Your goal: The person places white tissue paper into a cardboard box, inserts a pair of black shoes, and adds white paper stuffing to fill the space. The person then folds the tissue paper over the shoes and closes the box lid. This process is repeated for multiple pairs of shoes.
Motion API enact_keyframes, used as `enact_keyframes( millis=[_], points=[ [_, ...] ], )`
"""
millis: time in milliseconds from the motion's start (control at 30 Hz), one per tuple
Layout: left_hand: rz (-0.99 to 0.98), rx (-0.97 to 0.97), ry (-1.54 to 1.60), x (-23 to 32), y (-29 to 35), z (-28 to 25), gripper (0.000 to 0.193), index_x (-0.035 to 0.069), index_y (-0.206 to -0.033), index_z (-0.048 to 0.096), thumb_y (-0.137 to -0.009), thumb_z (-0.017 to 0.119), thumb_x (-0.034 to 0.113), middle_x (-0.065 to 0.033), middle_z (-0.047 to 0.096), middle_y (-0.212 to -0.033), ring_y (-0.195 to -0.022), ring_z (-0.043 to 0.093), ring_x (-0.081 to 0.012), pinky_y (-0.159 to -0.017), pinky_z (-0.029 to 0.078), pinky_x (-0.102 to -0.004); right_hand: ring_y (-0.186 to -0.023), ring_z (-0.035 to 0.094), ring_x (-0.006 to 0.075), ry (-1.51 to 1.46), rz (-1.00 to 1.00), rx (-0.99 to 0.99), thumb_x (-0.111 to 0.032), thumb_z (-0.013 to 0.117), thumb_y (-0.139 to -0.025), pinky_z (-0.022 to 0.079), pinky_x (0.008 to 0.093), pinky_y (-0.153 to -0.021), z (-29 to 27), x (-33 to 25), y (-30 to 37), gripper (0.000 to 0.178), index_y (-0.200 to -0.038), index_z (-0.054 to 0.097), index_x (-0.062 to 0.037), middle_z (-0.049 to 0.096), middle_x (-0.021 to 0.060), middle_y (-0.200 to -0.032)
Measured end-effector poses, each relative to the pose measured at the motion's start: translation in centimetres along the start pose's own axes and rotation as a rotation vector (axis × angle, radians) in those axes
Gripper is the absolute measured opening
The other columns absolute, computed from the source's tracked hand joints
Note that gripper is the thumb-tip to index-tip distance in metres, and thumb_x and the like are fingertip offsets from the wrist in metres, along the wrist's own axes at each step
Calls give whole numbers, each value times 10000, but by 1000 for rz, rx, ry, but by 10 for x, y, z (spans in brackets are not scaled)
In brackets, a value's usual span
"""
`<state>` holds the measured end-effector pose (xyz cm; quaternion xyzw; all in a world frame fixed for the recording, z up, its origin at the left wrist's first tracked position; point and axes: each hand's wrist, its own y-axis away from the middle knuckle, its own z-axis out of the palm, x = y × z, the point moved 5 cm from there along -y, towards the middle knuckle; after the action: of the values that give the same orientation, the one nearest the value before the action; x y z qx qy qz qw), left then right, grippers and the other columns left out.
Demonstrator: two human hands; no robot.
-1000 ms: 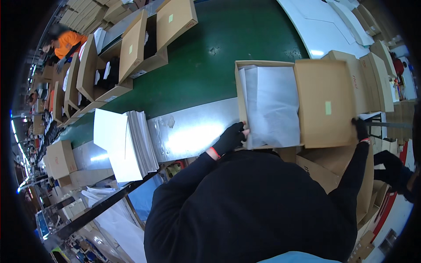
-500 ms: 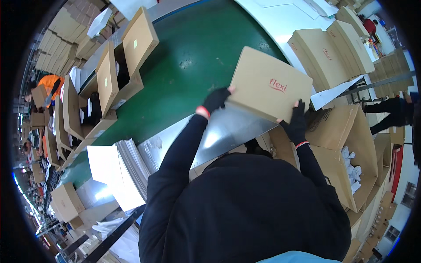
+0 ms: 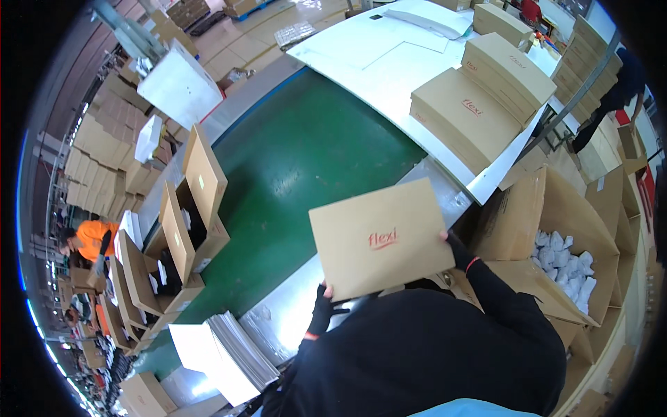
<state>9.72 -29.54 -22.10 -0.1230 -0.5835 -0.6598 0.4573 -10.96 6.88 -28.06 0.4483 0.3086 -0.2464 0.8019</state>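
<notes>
I hold a closed brown cardboard shoe box (image 3: 379,236) with a red logo on its lid, raised in front of my chest above the metal edge of the green conveyor belt (image 3: 306,153). My left hand (image 3: 324,306), in a black glove, grips the box's lower left corner. My right hand (image 3: 455,249), also in a black glove, grips its right edge. Both black sleeves come up from the lower edge.
Closed brown boxes (image 3: 479,104) are stacked on a white table at the upper right. A large open carton (image 3: 556,229) with white paper wads stands at my right. Open shoe boxes (image 3: 187,208) ride the belt at left, a stack of white sheets (image 3: 229,351) lies near me. A person in orange (image 3: 90,240) works far left.
One second ago the box lay open on the belt edge with tissue inside. It was closed, lifted and turned, and now I hold it closer to my chest with the view swung right.
</notes>
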Motion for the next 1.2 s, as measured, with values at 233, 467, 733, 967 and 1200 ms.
enact_keyframes(
  millis=[233,467,733,967,1200],
  points=[
    [279,-138,299,77,14,32,758,17,-1408,306,-886,584,491,-189,432,-1367,-1251,461,-347,-993,437,-506,-973,592,173,-82,8,-36,-358,625,-862,482,319,-864,65,-58,37,537,-1250,508,-6,602,80,-1107],
    [637,-334,218,247,-8,196,607,54,-1420,299,-933,539,327,-124,463,-1328,-1168,515,-231,-962,436,-398,-1082,575,203,-163,-501,156,-447,539,-931,489,361,-947,-33,-229,90,463,-1206,500,-76,563,70,-1185],
    [1120,-38,-516,242,-77,259,1008,-40,-1473,-79,-897,633,382,-257,12,-1549,-1445,-29,-326,-1155,67,-407,-1245,455,323,8,-467,424,-433,546,-898,456,521,-884,-145,-303,15,617,-1431,375,-172,428,121,-1402],
    [253,247,-218,70,-118,47,1140,28,-1502,18,-775,690,593,-14,532,-736,-584,475,-86,-509,414,-251,-951,569,376,1687,-873,1716,-546,788,-696,473,462,-829,-95,-401,-3,909,-1198,454,134,580,216,-995],
    [204,888,-1083,119,-61,-236,862,-25,-1403,337,-792,634,505,-291,389,-1395,-1217,477,-424,-1002,413,-456,-1311,403,323,1378,-1353,686,-243,741,-828,332,421,-1085,127,-336,-93,706,-1374,389,35,426,207,-1404]
  ],
)
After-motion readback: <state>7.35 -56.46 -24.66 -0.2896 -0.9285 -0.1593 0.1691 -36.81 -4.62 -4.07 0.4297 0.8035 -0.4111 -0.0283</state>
